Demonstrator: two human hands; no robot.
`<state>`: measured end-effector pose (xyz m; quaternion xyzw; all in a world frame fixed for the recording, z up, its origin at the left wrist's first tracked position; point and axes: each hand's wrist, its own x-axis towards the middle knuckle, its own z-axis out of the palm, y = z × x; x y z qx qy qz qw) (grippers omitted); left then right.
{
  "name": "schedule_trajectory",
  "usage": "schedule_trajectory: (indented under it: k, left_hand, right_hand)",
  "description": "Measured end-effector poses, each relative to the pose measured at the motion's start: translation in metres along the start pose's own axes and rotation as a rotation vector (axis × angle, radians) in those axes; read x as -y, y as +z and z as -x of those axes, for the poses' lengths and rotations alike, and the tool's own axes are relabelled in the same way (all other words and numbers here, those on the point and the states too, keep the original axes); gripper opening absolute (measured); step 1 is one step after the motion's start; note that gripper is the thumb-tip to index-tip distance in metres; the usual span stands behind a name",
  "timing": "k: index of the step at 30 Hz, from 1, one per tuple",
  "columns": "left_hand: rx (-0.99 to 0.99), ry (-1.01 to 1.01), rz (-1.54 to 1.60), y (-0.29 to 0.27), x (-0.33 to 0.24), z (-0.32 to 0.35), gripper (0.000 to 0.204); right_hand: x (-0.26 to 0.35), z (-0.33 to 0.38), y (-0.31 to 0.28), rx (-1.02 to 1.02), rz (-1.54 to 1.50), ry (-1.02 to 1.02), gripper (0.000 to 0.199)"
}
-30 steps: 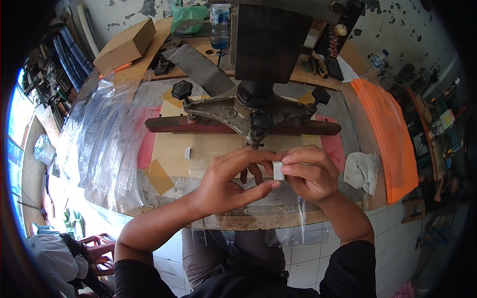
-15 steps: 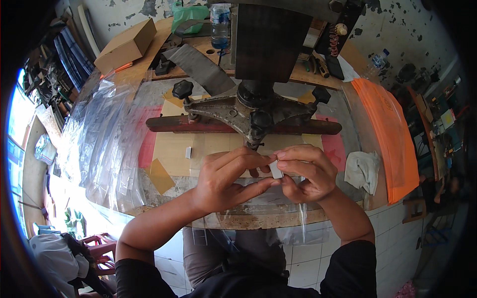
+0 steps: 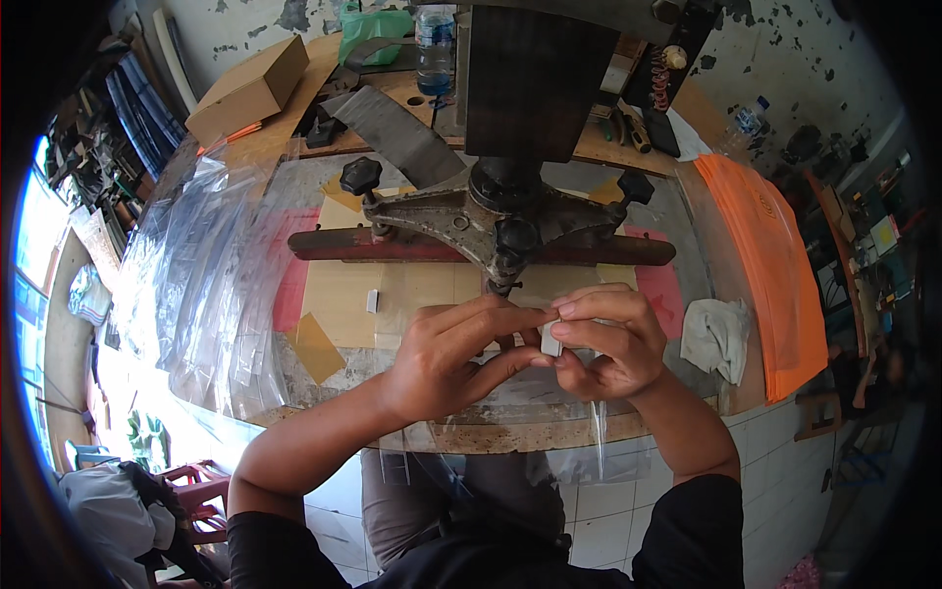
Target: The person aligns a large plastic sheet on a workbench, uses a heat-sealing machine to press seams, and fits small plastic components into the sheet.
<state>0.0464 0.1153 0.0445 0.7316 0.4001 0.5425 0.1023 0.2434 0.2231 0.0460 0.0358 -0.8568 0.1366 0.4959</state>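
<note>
A small white block (image 3: 551, 340) is pinched between my two hands above the near edge of the press bed. My right hand (image 3: 616, 344) grips it with thumb and fingers. From the other side, my left hand (image 3: 449, 355) closes thumb and index finger on it. A second small white block (image 3: 372, 301) lies on the tan board (image 3: 334, 280), left of my hands. Just beyond my fingers stands the press head (image 3: 500, 211), a metal spider with black knobs and a long dark red bar (image 3: 608, 251).
Clear plastic sheets (image 3: 211, 294) are heaped on the left. A stack of orange sheets (image 3: 770, 285) and a whitish rag (image 3: 715, 339) lie on the right. Behind are a cardboard box (image 3: 250, 96), a water bottle (image 3: 434, 54) and a green plastic bag (image 3: 373, 37).
The white block has turned slightly more upright between my fingers. Both my hands stay in nearly the same place, with small finger shifts.
</note>
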Motion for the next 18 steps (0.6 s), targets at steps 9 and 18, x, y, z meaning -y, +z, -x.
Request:
schedule_trajectory:
  k: [9, 18]
  left_hand:
    - [-0.008, 0.020, 0.017, 0.000, 0.000, 0.001, 0.042]
    - [-0.007, 0.035, 0.011, 0.001, 0.001, 0.001, 0.044]
  right_hand:
    - [-0.001, 0.003, -0.002, 0.034, 0.001, -0.018, 0.029]
    - [-0.006, 0.011, 0.001, 0.012, -0.025, -0.037, 0.030]
